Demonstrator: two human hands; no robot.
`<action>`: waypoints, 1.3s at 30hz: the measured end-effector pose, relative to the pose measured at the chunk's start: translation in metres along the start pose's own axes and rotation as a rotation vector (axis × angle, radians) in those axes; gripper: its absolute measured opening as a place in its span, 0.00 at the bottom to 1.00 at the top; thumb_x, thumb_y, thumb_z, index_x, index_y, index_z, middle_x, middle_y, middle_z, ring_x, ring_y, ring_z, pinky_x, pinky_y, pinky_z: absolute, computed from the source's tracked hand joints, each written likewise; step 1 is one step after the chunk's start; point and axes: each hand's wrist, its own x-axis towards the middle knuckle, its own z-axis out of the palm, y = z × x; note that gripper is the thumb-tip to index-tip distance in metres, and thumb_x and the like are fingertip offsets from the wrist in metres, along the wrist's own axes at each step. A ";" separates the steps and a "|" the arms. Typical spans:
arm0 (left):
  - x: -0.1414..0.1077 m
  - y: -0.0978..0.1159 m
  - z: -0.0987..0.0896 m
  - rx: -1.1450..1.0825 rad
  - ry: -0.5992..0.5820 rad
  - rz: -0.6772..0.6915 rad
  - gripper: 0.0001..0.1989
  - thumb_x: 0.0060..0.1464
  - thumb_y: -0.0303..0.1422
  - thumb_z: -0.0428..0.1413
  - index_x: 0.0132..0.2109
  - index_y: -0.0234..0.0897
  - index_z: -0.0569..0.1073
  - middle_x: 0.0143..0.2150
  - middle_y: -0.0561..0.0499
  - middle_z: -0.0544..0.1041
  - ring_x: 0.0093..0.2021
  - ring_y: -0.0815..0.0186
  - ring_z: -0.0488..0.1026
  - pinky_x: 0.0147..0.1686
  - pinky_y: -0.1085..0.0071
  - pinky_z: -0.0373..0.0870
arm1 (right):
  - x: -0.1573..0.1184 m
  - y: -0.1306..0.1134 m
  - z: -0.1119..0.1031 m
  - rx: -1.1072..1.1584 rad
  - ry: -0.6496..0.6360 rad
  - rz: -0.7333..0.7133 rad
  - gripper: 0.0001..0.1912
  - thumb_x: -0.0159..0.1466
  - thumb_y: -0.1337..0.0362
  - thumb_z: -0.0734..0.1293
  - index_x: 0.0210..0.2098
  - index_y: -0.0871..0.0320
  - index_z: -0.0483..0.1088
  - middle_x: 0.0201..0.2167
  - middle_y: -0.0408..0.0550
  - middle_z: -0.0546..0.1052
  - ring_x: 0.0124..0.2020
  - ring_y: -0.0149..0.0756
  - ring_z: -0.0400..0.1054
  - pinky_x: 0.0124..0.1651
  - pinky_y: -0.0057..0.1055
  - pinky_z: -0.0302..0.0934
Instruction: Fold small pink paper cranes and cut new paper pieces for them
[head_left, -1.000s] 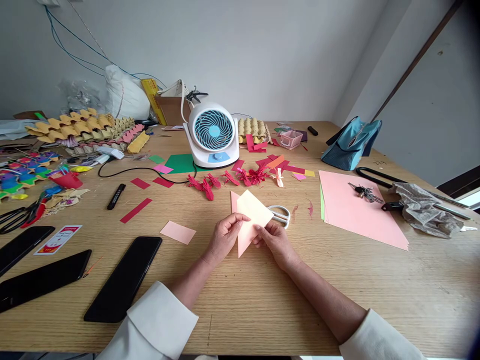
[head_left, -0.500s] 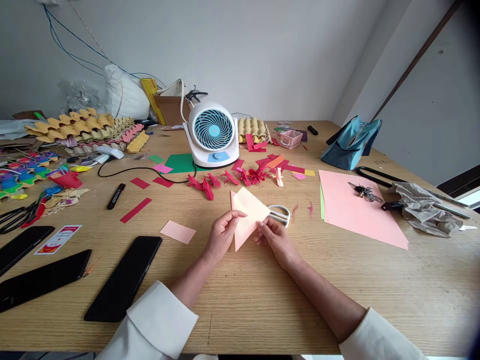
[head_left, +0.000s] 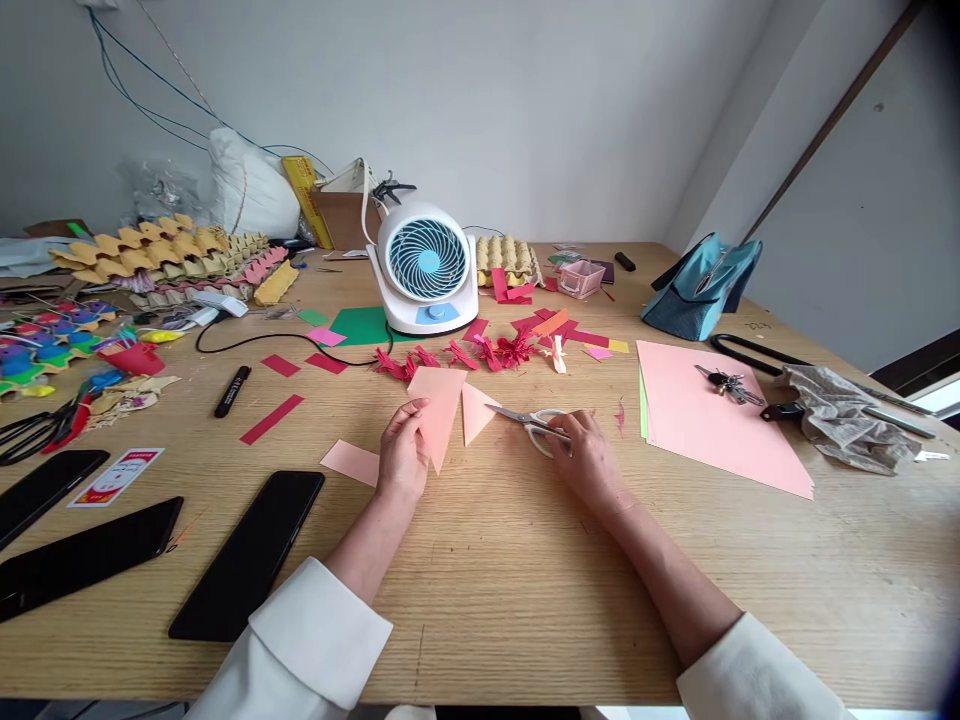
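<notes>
Between the thumb and fingers of my left hand (head_left: 405, 450) is a folded piece of light pink paper (head_left: 439, 405), lifted off the table and narrowing to a point at the bottom. A smaller pink paper triangle (head_left: 478, 412) lies on the table just right of it. My right hand (head_left: 589, 458) has its fingers closed on the white handles of a pair of scissors (head_left: 525, 417), whose blades point left, with the tip at the triangle's edge. Left of my left hand, a pale pink paper rectangle (head_left: 349, 462) lies partly hidden.
A white fan (head_left: 427, 265) stands behind a row of red paper flowers (head_left: 487, 352). Dark phones (head_left: 247, 555) lie at left near a black marker (head_left: 232, 391). At right are pink sheets (head_left: 705, 415) with keys (head_left: 731, 385) on top, and a blue bag (head_left: 697, 290).
My left hand has moved left with the folded paper. My right hand has let go of the paper and taken hold of the scissors. The triangle now shows on the table.
</notes>
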 end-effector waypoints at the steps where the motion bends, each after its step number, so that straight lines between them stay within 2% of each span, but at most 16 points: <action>1: 0.002 -0.001 0.000 0.004 0.005 -0.006 0.10 0.39 0.32 0.63 0.34 0.38 0.77 0.41 0.52 0.79 0.48 0.66 0.73 0.45 0.73 0.69 | -0.001 0.003 0.002 -0.052 -0.017 -0.011 0.07 0.63 0.67 0.63 0.40 0.55 0.72 0.39 0.52 0.73 0.42 0.43 0.66 0.45 0.37 0.60; 8: 0.003 -0.004 -0.002 -0.154 -0.050 -0.222 0.07 0.46 0.29 0.60 0.36 0.39 0.73 0.43 0.49 0.79 0.46 0.63 0.76 0.47 0.63 0.73 | -0.001 0.012 0.008 -0.186 -0.042 -0.004 0.12 0.64 0.63 0.65 0.46 0.58 0.72 0.44 0.56 0.74 0.47 0.47 0.65 0.49 0.39 0.59; 15: 0.001 -0.007 -0.002 -0.194 -0.129 -0.317 0.05 0.50 0.28 0.58 0.37 0.38 0.74 0.45 0.50 0.79 0.49 0.63 0.75 0.54 0.61 0.69 | 0.008 0.013 0.005 -0.249 -0.132 -0.005 0.11 0.65 0.65 0.65 0.45 0.57 0.74 0.41 0.53 0.74 0.44 0.45 0.65 0.50 0.37 0.56; 18: -0.001 -0.012 0.002 -0.098 -0.184 -0.267 0.06 0.49 0.29 0.60 0.37 0.38 0.76 0.46 0.49 0.78 0.53 0.60 0.73 0.56 0.60 0.67 | 0.006 0.012 0.006 -0.315 -0.134 -0.025 0.10 0.64 0.66 0.65 0.45 0.60 0.73 0.41 0.55 0.74 0.44 0.46 0.65 0.50 0.38 0.56; 22: -0.008 -0.016 0.007 0.066 -0.290 -0.123 0.09 0.45 0.32 0.63 0.36 0.36 0.78 0.43 0.49 0.78 0.55 0.60 0.70 0.58 0.66 0.63 | 0.004 0.009 0.008 -0.334 -0.115 -0.037 0.10 0.65 0.66 0.64 0.45 0.60 0.71 0.41 0.55 0.75 0.45 0.47 0.65 0.50 0.38 0.55; 29: -0.016 -0.015 0.009 0.205 -0.431 -0.139 0.12 0.47 0.36 0.63 0.39 0.37 0.77 0.40 0.50 0.79 0.44 0.65 0.73 0.45 0.72 0.67 | 0.006 0.010 0.007 -0.235 -0.075 0.025 0.07 0.65 0.67 0.63 0.43 0.60 0.69 0.40 0.55 0.77 0.42 0.46 0.68 0.47 0.37 0.57; 37: -0.022 -0.018 0.004 0.597 -0.757 0.066 0.12 0.57 0.34 0.54 0.46 0.35 0.77 0.40 0.49 0.78 0.33 0.68 0.68 0.34 0.73 0.62 | 0.008 0.012 0.004 0.031 0.035 0.144 0.07 0.65 0.61 0.62 0.41 0.57 0.68 0.40 0.53 0.77 0.42 0.45 0.69 0.44 0.37 0.61; 39: -0.023 -0.019 0.005 0.698 -0.806 0.100 0.13 0.58 0.32 0.53 0.48 0.35 0.76 0.36 0.50 0.77 0.28 0.70 0.65 0.30 0.73 0.59 | 0.008 0.012 0.003 0.072 0.050 0.184 0.08 0.64 0.60 0.62 0.41 0.56 0.68 0.39 0.53 0.77 0.42 0.45 0.69 0.43 0.37 0.61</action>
